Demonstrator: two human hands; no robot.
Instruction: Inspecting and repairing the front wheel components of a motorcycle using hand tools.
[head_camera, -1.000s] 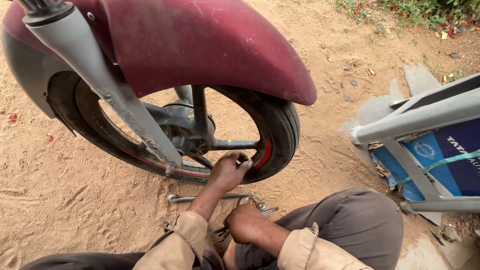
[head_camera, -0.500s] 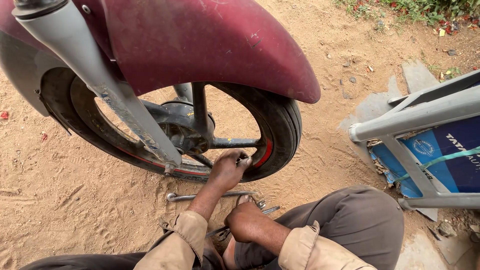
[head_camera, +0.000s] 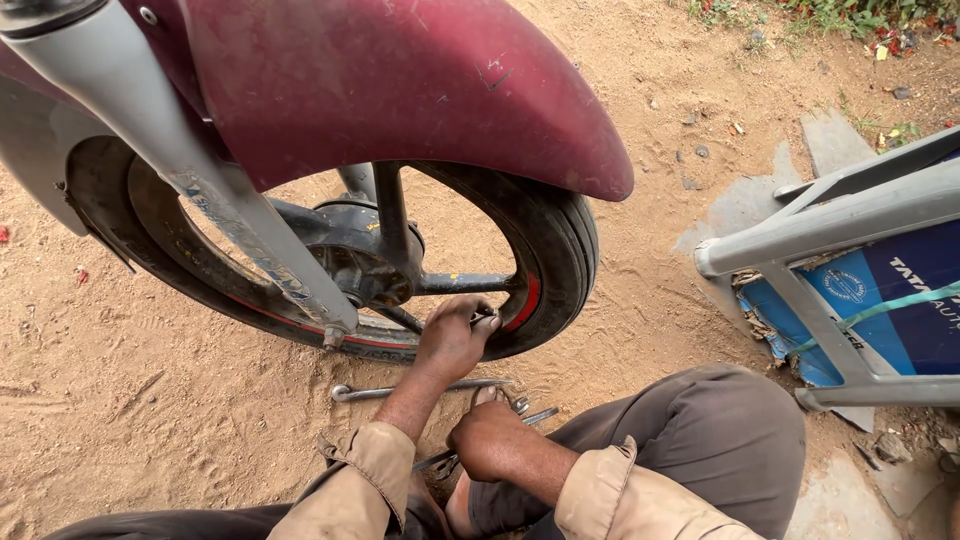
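Observation:
A scooter's front wheel (head_camera: 560, 250) stands on sandy ground under a maroon mudguard (head_camera: 420, 90), with a grey fork leg (head_camera: 200, 180) in front of it. My left hand (head_camera: 452, 338) reaches to the inner rim at the wheel's lower right, its fingertips pinched on a small metal part (head_camera: 486, 319). My right hand (head_camera: 490, 440) is closed low down by my foot, around a metal tool (head_camera: 538, 414) whose ends stick out on both sides. A long spanner (head_camera: 400, 390) lies on the sand just beneath the tyre, partly crossed by my left forearm.
A grey metal frame (head_camera: 830, 225) with a blue panel (head_camera: 900, 300) stands at the right. A grey stone slab (head_camera: 830, 140) lies behind it. My bent knee in grey trousers (head_camera: 720, 440) fills the lower right. Grass and litter edge the top right.
The view has shifted slightly. Both hands stay where they were, the left at the rim and the right low by the tools.

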